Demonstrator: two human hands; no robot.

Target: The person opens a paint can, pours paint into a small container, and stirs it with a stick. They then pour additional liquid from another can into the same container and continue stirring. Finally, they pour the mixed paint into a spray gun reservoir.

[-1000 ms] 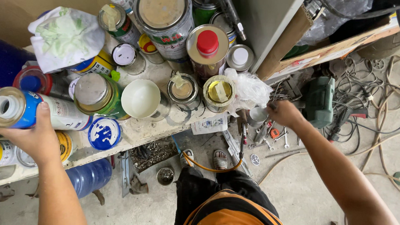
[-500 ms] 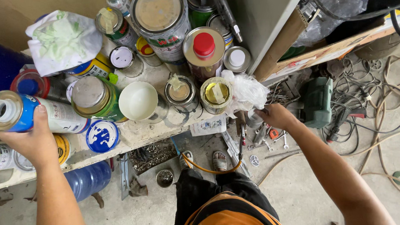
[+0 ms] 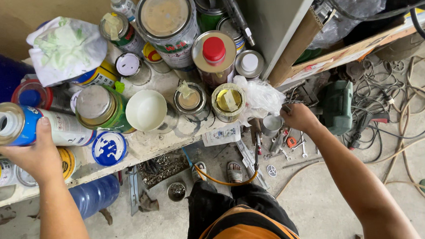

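Note:
My left hand (image 3: pixel 35 156) grips a blue and white spray can (image 3: pixel 29 125) lying at the left end of a paint-stained shelf (image 3: pixel 147 145). My right hand (image 3: pixel 298 117) reaches down past the shelf's right end, fingers curled under and hidden. It touches the edge of a crumpled clear plastic bag (image 3: pixel 259 96), just above a small metal cup (image 3: pixel 270 124) on the floor. What the fingers hold, if anything, does not show. A yellow-lidded tin (image 3: pixel 228 101) stands beside the bag.
The shelf is crowded with several paint cans, a white bowl (image 3: pixel 147 111), a red-capped tin (image 3: pixel 214 56) and a white rag bundle (image 3: pixel 66 49). On the floor are wrenches (image 3: pixel 293 147), a green power tool (image 3: pixel 338 108), tangled cables (image 3: pixel 400 113) and a blue bottle (image 3: pixel 95 194).
My right hand has shifted slightly by the plastic bag. My left hand stays on the spray can.

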